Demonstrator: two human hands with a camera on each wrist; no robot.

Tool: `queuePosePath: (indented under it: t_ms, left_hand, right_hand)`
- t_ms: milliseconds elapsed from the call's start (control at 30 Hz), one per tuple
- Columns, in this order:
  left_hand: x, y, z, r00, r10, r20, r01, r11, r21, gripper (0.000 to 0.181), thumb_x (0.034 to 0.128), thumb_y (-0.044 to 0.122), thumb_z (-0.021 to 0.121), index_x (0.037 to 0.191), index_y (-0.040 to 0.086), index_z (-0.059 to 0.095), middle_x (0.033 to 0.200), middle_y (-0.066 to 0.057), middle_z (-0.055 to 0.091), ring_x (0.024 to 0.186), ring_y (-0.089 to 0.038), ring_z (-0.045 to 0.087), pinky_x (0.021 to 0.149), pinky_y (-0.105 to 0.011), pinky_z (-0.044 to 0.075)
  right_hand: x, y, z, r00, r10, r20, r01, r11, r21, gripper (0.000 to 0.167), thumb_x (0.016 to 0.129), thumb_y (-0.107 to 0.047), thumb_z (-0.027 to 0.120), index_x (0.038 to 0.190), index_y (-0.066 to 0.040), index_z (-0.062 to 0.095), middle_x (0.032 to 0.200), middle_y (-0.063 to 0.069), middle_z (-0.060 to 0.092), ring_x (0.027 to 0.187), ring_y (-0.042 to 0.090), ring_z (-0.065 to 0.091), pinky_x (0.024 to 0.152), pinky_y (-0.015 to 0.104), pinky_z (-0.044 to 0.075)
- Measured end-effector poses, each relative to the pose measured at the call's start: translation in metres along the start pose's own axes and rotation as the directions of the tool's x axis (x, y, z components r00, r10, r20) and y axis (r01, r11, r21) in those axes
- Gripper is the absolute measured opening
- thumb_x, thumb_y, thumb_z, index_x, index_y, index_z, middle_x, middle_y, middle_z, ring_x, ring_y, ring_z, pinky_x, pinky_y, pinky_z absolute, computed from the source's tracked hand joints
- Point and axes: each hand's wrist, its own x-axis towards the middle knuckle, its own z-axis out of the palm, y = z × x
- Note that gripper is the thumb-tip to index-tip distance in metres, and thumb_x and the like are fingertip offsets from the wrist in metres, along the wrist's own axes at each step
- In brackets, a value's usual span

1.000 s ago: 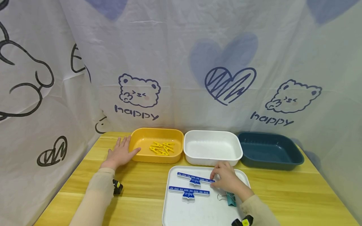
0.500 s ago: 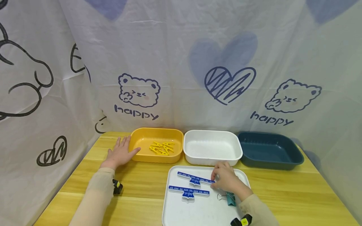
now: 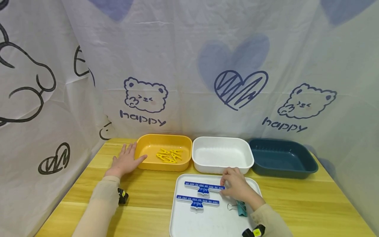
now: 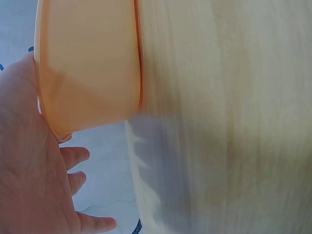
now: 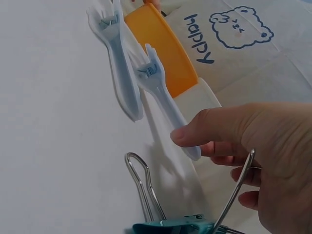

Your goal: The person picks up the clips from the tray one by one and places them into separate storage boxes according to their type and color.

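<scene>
My right hand [image 3: 237,186] pinches the right end of the upper blue-and-white ruler-shaped clip [image 3: 203,189] between thumb and fingers, over the white tray [image 3: 189,223]. A second such clip [image 3: 197,203] lies just below it. In the right wrist view the thumb of the right hand [image 5: 243,146] presses the end of the held clip [image 5: 168,100]. A teal binder clip [image 3: 241,208] lies on the tray under the right wrist. My left hand [image 3: 125,161], fingers spread, rests on the left rim of the yellow bin [image 3: 165,167]; in the left wrist view the hand [image 4: 39,161] touches its edge.
Several yellow clips [image 3: 169,156] lie in the yellow bin. A white bin [image 3: 222,168] and a dark blue bin [image 3: 284,172] stand to its right in a row along the table's back. A printed white cloth [image 3: 189,65] hangs behind them.
The upper clip's left end has shifted slightly down and left, so it lies more nearly parallel to the lower one. The right hand moved only slightly; the left hand stayed put.
</scene>
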Motion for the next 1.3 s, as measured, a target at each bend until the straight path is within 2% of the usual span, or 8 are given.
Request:
queuePosePath:
  t_ms: [300, 567, 733, 1000, 1167, 1300]
  left_hand:
    - [-0.001, 0.002, -0.002, 1.000, 0.004, -0.001, -0.004, 1.000, -0.007, 0.094, 0.0942, 0.069, 0.035, 0.157, 0.005, 0.005, 0.162, -0.027, 0.006, 0.149, -0.047, -0.002, 0.105, -0.082, 0.007]
    - [0.000, 0.000, 0.000, 1.000, 0.004, -0.003, -0.004, 1.000, -0.007, 0.093, 0.0947, 0.068, 0.035, 0.157, 0.005, 0.005, 0.162, -0.027, 0.006, 0.149, -0.047, -0.002, 0.105, -0.082, 0.007]
    - [0.001, -0.001, 0.001, 1.000, 0.001, -0.004, -0.001, 1.000, -0.005, 0.093, 0.0950, 0.067, 0.035, 0.157, 0.005, 0.004, 0.162, -0.027, 0.006, 0.149, -0.047, -0.002, 0.105, -0.082, 0.007]
    - [0.000, -0.001, 0.000, 1.000, 0.000, 0.001, 0.000, 1.000, -0.011, 0.093, 0.0952, 0.066, 0.036, 0.157, 0.004, 0.004, 0.162, -0.027, 0.005, 0.149, -0.047, -0.003, 0.105, -0.082, 0.008]
    - [-0.003, 0.002, -0.002, 1.000, -0.002, 0.006, 0.002, 1.000, -0.013, 0.093, 0.0952, 0.067, 0.036, 0.157, 0.004, 0.004, 0.162, -0.027, 0.005, 0.149, -0.047, -0.003, 0.105, -0.082, 0.007]
    - [-0.004, 0.003, -0.004, 1.000, -0.001, 0.007, 0.001, 1.000, -0.011, 0.093, 0.0952, 0.067, 0.036, 0.157, 0.004, 0.005, 0.162, -0.027, 0.006, 0.149, -0.047, -0.002, 0.105, -0.081, 0.007]
  right_hand:
    - [-0.001, 0.003, -0.006, 0.998, -0.052, -0.045, 0.053, 0.998, 0.019, 0.025, 0.070, -0.017, 0.087, 0.072, -0.021, 0.062, 0.097, -0.006, 0.052, 0.100, 0.019, 0.040, 0.089, 0.039, 0.035]
    - [-0.002, 0.006, -0.014, 0.983, -0.107, -0.148, 0.111, 0.994, 0.021, 0.023, 0.072, -0.017, 0.085, 0.074, -0.021, 0.063, 0.103, -0.002, 0.056, 0.102, 0.023, 0.042, 0.089, 0.042, 0.037]
    - [-0.001, 0.009, -0.019, 0.972, -0.101, -0.213, 0.110, 0.993, 0.031, 0.020, 0.072, -0.016, 0.085, 0.075, -0.019, 0.065, 0.104, 0.001, 0.056, 0.105, 0.026, 0.042, 0.089, 0.044, 0.038]
    - [0.000, 0.015, -0.023, 0.945, -0.083, -0.317, 0.109, 0.992, 0.067, 0.019, 0.073, -0.017, 0.085, 0.079, -0.017, 0.068, 0.103, 0.004, 0.054, 0.100, 0.026, 0.040, 0.082, 0.039, 0.036]
    - [0.001, 0.019, -0.027, 0.937, -0.051, -0.346, 0.081, 0.994, 0.072, 0.019, 0.073, -0.016, 0.085, 0.080, -0.015, 0.068, 0.105, 0.007, 0.054, 0.104, 0.029, 0.040, 0.087, 0.045, 0.034]
    - [0.002, 0.021, -0.031, 0.923, -0.046, -0.383, 0.083, 0.993, 0.082, 0.019, 0.072, -0.012, 0.085, 0.080, -0.013, 0.067, 0.105, 0.009, 0.054, 0.106, 0.032, 0.040, 0.089, 0.049, 0.033]
